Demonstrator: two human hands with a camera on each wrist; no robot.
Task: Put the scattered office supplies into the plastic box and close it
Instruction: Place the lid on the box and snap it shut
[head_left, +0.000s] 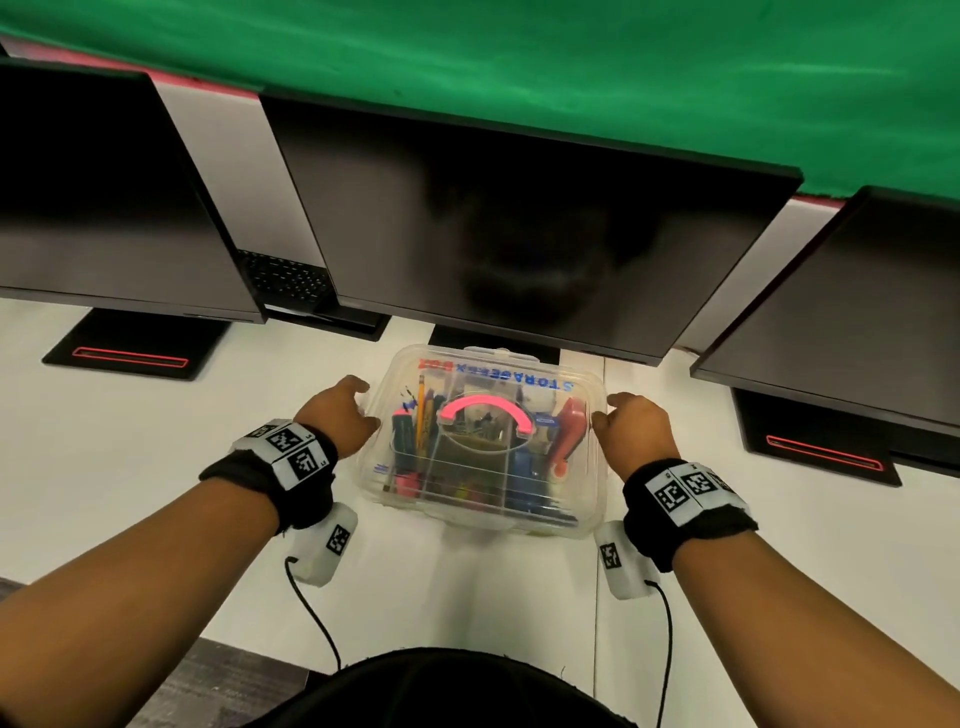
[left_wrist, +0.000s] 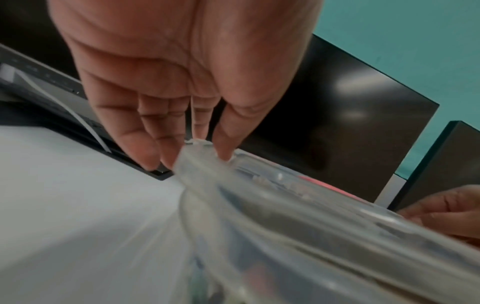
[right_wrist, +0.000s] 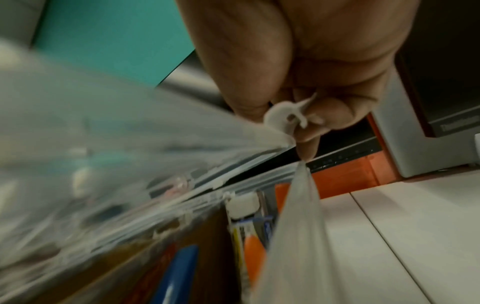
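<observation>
Mostly blurred: box (head_left: 483, 441) contents.

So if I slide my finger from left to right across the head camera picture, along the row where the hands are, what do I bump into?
Left hand → green marker inside the box → pink handle on the clear lid → red stapler inside → right hand.

My clear, rounded-rectangular plastic storage box (head_left: 483, 441) sits on the white desk, its transparent lid with pink handle (head_left: 487, 410) lowered; pens, pencils and other coloured office supplies (head_left: 563, 439) lie inside its compartments.
</observation>
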